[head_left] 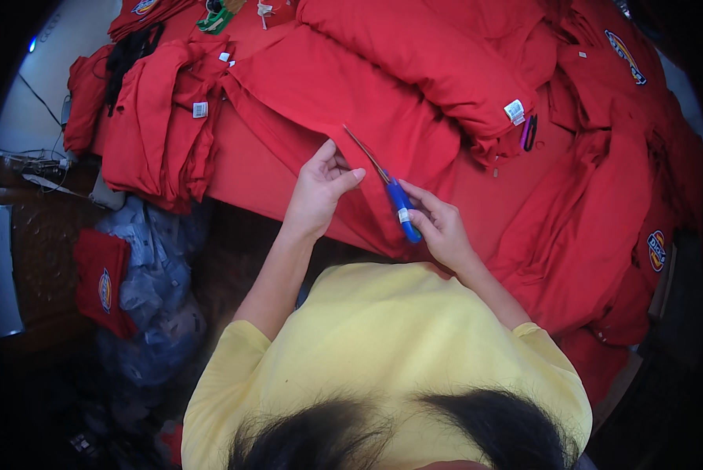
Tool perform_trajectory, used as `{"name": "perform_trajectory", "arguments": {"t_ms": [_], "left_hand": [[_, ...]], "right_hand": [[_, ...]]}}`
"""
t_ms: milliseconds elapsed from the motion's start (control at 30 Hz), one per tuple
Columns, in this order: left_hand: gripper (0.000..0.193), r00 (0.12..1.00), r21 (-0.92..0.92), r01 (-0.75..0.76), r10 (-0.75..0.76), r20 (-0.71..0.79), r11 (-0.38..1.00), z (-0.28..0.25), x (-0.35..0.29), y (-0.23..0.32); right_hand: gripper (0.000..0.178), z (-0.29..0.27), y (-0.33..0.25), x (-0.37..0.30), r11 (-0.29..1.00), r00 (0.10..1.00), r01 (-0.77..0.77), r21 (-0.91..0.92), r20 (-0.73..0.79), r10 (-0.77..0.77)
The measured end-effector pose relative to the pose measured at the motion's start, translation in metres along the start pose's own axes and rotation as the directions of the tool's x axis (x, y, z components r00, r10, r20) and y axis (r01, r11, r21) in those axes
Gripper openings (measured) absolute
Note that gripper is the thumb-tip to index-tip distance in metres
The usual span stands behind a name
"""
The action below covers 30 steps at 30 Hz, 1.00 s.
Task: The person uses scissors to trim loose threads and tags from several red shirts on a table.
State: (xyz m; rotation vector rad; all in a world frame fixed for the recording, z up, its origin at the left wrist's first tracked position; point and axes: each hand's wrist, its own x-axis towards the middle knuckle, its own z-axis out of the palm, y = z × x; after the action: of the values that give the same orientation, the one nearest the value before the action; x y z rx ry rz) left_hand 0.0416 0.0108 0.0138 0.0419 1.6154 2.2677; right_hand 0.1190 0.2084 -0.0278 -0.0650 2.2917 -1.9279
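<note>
A red garment (320, 86) lies spread in front of me, its near edge lifted into a dark fold. My left hand (320, 184) has its fingers curled at that edge and seems to hold the cloth, with the thumb a little apart. In my right hand (439, 229) is a slim blue-handled tool (399, 210) with a white label. The thumb and fingers pinch its handle. Its long, thin metal point slants up and left over the garment, beyond my left thumb. Whether the point touches the cloth I cannot tell.
A thick folded red garment (422, 59) with a white tag lies behind. Folded red clothes (159, 117) are stacked at the left, and more red garments (594, 180) spread over the right. Clear plastic bags (159, 282) stand below the table's left side. A green object (215, 19) sits at the far edge.
</note>
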Motion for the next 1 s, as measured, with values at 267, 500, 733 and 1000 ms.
{"name": "perform_trajectory", "arguments": {"t_ms": [267, 500, 733, 1000], "left_hand": [[0.044, 0.998, -0.042, -0.045, 0.043, -0.047, 0.998, -0.023, 0.017, -0.007], [0.036, 0.998, -0.061, -0.044, 0.040, -0.055, 0.997, -0.011, 0.015, 0.006], [0.034, 0.995, -0.106, -0.056, 0.046, -0.094, 0.993, -0.038, 0.030, 0.003], [0.039, 0.997, -0.060, -0.038, 0.034, -0.072, 0.997, -0.034, 0.028, 0.010]], "right_hand": [[0.045, 0.006, -0.002, 0.006, 0.986, 0.997, 0.080, -0.149, 0.005, -0.080], [0.046, 0.010, -0.001, 0.025, 0.998, 0.998, 0.057, 0.005, 0.001, -0.057], [0.045, 0.016, 0.002, 0.031, 0.973, 0.982, 0.187, -0.137, 0.015, -0.187], [0.044, 0.019, -0.010, 0.047, 1.000, 0.999, -0.007, 0.009, 0.049, 0.007]]}}
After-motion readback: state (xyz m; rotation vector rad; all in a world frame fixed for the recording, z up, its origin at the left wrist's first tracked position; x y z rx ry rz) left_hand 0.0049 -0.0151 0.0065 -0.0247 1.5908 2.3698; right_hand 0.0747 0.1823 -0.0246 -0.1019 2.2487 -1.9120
